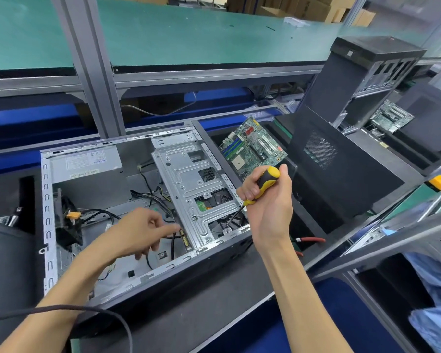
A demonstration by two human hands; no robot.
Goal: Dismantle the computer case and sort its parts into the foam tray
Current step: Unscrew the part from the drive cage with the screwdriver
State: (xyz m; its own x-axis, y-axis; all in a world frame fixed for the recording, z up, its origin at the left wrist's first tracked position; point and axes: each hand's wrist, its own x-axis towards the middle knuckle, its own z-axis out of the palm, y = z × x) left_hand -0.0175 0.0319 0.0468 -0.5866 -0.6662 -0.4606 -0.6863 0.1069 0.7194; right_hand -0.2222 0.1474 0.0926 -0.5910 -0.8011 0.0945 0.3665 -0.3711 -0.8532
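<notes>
The open computer case (46,225) lies on its side in front of me. It still holds the power supply (87,169), black cables (148,197) and a silver drive bracket (186,179). My right hand (267,200) grips a yellow and black screwdriver (265,179), whose tip rests on a screw at the bracket's near right corner (225,229). My left hand (143,230) hovers inside the case with its forefinger pointing toward the bracket's left edge and the other fingers loosely curled, holding nothing. A green motherboard (252,149) lies in the black foam tray (265,126) to the right of the case.
A black side panel (341,174) leans across the tray at right. Another black case (367,72) and a second motherboard (390,118) stand further right. A grey metal post (92,72) rises behind the case. A black cable (61,309) crosses my left forearm.
</notes>
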